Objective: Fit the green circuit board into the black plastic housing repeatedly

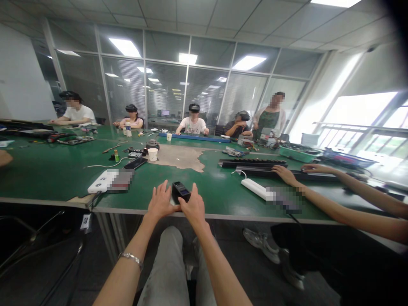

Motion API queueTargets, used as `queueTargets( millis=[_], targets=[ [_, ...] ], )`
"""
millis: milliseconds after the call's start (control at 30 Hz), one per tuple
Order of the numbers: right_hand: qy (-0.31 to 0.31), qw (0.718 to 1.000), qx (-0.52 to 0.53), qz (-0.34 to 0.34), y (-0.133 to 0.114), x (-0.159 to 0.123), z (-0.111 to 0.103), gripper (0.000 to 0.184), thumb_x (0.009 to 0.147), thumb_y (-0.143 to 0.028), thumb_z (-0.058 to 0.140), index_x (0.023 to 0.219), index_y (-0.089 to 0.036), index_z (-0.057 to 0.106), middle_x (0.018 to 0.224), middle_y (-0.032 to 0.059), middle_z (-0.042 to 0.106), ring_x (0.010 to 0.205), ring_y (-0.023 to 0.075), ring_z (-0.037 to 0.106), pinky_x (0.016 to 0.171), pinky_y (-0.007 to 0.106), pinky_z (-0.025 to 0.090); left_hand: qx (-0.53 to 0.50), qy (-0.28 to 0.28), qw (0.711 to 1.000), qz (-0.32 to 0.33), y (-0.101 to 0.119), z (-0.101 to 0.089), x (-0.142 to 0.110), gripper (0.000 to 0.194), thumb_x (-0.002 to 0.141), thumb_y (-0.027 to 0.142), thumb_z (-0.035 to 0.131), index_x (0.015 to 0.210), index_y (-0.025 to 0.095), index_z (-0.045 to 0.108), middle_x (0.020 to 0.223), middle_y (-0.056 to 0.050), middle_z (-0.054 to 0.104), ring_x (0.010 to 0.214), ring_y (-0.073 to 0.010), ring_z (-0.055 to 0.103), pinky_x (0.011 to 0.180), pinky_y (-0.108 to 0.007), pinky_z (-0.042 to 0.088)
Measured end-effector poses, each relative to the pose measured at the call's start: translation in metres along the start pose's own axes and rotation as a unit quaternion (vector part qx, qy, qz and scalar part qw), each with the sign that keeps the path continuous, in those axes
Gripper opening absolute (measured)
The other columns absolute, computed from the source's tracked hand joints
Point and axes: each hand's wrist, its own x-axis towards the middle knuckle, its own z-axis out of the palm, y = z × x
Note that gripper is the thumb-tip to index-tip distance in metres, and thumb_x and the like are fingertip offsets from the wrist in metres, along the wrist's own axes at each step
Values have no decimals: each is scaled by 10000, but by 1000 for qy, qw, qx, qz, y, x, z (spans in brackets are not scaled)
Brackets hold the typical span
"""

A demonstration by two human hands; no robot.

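A small black box-shaped device (180, 190) with a dark screen-like top lies near the front edge of the green table (146, 199). On its left, my left hand (162, 199) rests open with fingers spread, its thumb pointing toward the box's near end. My right hand (194, 207) is along the right side, fingers stretched forward and the thumb across the box's near corner. Neither hand is wrapped around the box. Whether the right thumb presses on it I cannot tell.
To the left lie a white power bank (102, 180) and a dark phone (135, 163). A paper cup (152, 154) stands beyond. At right, a white power strip (257, 188) lies near a co-worker's hands (285, 175) on long black rails (255, 163). Several people sit across the table.
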Motion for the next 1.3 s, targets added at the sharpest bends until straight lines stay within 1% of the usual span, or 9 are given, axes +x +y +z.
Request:
queueTargets(
  millis=[100,400,567,667,767,933,1133,1233,1300],
  targets=[
    [12,1000,24,-6,1,0,3,854,795,-394,656,1480,-45,284,1136,191,666,1078,309,620,905,383,470,0,-16,1000,5,0,0,0,875,709,713,616,1357,145,460,1552,-197,256,1411,-366,272,1142,-567,223],
    [29,994,106,1,1,0,2,810,782,-339,667,1468,-77,325,1078,141,705,1066,283,644,887,359,485,-3,-23,1000,4,2,-1,1,915,706,731,604,1377,135,425,1556,-206,243,1421,-359,250,1149,-572,200],
    [88,975,205,-17,-10,9,-14,832,800,-371,657,1487,-90,281,1100,97,710,1069,238,647,923,341,476,-12,-32,999,-4,3,-3,2,961,691,773,583,1395,144,407,1565,-195,232,1434,-364,227,1154,-576,183],
    [131,963,236,-25,-4,13,-29,835,829,-413,633,1507,-123,241,1138,88,698,1065,217,650,934,333,471,-18,-38,999,-12,4,-5,3,1017,651,817,584,1405,157,407,1577,-181,216,1445,-377,197,1163,-572,160],
    [152,969,195,3,16,11,-37,842,815,-433,639,1501,-124,261,1137,107,697,1075,244,643,919,357,473,-25,-42,999,-18,5,-7,3,1022,623,855,574,1384,185,446,1580,-161,223,1445,-380,198,1167,-567,153],
    [139,981,129,30,50,1,-31,826,815,-432,608,1490,-93,275,1151,147,685,1079,286,633,901,389,467,-27,-40,999,-14,6,-10,3,921,664,870,517,1302,206,545,1583,-138,227,1443,-374,207,1168,-560,159],
    [106,991,74,40,57,-2,-26,840,828,-433,587,1499,-72,234,1168,162,670,1082,323,617,875,411,467,-29,-36,999,-12,5,-11,4,886,691,850,521,1292,201,562,1574,-147,249,1437,-377,222,1159,-576,168],
    [88,993,73,37,58,-5,-25,840,836,-438,577,1502,-68,223,1151,159,675,1061,317,624,871,410,472,-32,-37,999,-13,6,-11,5,868,687,838,545,1278,203,571,1572,-147,252,1435,-376,230,1158,-576,174],
    [88,993,71,28,60,-7,-24,855,832,-454,586,1503,-72,221,1198,171,652,1093,314,609,897,416,466,-34,-36,999,-13,6,-11,5,861,692,830,549,1280,201,568,1574,-146,248,1435,-373,229,1160,-575,175]
  ],
)
